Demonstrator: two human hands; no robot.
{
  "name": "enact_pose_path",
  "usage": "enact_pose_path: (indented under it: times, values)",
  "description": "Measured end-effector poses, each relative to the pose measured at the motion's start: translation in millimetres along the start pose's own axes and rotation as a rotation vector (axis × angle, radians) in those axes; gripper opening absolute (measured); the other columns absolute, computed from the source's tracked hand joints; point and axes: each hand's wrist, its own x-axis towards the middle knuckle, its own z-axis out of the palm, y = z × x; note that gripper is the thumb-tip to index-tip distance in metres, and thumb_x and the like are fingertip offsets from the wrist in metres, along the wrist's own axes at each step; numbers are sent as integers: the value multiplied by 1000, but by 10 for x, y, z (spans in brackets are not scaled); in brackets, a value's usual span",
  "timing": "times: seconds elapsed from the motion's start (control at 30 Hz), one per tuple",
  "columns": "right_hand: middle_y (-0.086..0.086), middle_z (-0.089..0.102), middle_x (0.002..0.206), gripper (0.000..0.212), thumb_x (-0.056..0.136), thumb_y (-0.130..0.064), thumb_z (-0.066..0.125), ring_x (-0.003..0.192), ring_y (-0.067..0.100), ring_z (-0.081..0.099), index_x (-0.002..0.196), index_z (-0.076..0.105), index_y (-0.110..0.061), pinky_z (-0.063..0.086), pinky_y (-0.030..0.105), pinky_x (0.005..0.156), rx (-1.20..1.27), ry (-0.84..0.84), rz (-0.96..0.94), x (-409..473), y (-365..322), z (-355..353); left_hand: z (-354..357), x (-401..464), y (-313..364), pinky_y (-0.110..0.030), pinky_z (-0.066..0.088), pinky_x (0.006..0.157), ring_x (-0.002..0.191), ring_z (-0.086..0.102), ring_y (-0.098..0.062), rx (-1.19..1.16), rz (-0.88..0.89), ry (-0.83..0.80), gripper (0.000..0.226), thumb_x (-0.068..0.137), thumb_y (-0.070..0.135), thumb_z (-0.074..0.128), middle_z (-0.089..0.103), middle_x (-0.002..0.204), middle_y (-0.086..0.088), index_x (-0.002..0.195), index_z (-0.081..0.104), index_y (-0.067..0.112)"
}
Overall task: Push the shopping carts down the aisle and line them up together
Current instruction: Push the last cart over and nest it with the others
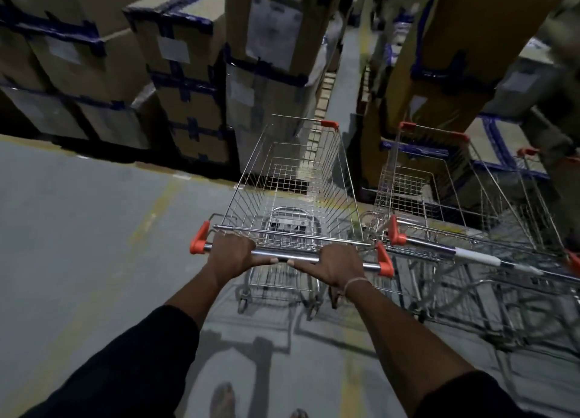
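A wire shopping cart with orange corner caps stands straight in front of me, its basket empty. My left hand grips the left part of its chrome handle bar. My right hand grips the right part of the same bar, a thin band on that wrist. A second cart stands close on the right, side by side with mine, its handle angled toward the lower right. The orange corner of a third cart shows further right.
Stacks of cardboard boxes with blue tape line the far side on the left. Tall boxes stand behind the right cart. A narrow aisle runs away between them. Grey floor with faded yellow lines spreads to the left.
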Motion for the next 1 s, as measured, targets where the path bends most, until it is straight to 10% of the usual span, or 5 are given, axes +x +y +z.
enact_pose_path:
  times: [0.37,1.0]
  values:
    - [-2,58,64,112,47,-116,-8,58,17,53,64,54,-24,55,34,81,40,2,177,747,187,-117,-71,1049,-290,-27,45,58,57,60,-16,-35,115,-58,97,69,106,18,61,60,2,64,60,19]
    - [-6,46,56,90,70,-109,23,52,16,47,57,49,-24,40,31,64,18,3,262,1181,411,-219,-107,1675,-319,-29,56,65,55,60,-18,-28,179,-55,107,56,106,-9,58,58,1,60,56,21]
